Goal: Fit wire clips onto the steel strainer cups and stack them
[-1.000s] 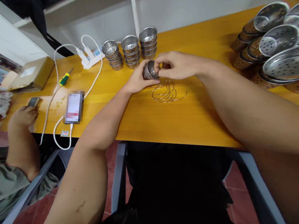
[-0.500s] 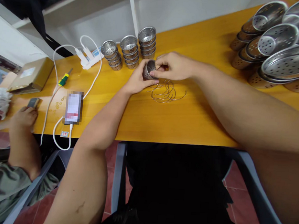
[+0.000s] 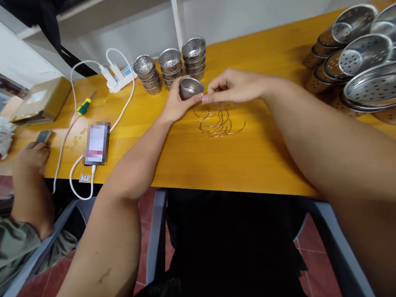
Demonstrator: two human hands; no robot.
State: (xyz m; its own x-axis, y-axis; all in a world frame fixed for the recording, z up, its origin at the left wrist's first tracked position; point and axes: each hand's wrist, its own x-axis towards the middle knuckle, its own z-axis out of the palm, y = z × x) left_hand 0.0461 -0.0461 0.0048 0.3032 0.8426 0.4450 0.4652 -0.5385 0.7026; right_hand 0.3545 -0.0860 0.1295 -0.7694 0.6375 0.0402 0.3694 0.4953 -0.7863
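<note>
My left hand (image 3: pixel 176 103) is wrapped round a small perforated metal cup (image 3: pixel 191 88), its mouth facing up and a little toward me. My right hand (image 3: pixel 230 86) is closed in a pinch at the cup's right rim, its fingertips against my left thumb. Whatever is between those fingertips is too small to make out. Right below both hands, several thin curved metal wires (image 3: pixel 215 132) lie in a loose tangle on the yellow table (image 3: pixel 238 163). Behind the held cup stand three stacks of similar cups: a left stack (image 3: pixel 144 66), a middle stack (image 3: pixel 170 61) and a right stack (image 3: pixel 194 50).
Larger perforated metal cups (image 3: pixel 365 54) are piled at the far right. Leftward lie a power strip (image 3: pixel 119 79) with white cables, a screwdriver (image 3: pixel 85 105), a phone (image 3: pixel 97 143) and a cardboard box (image 3: pixel 42 99). Another person's hand (image 3: pixel 33 156) rests on the table at far left.
The cup in my left hand has moved slightly left and tipped more upright. My right hand has drawn back from the cup's mouth to its rim. At far left, another hand has left view.
</note>
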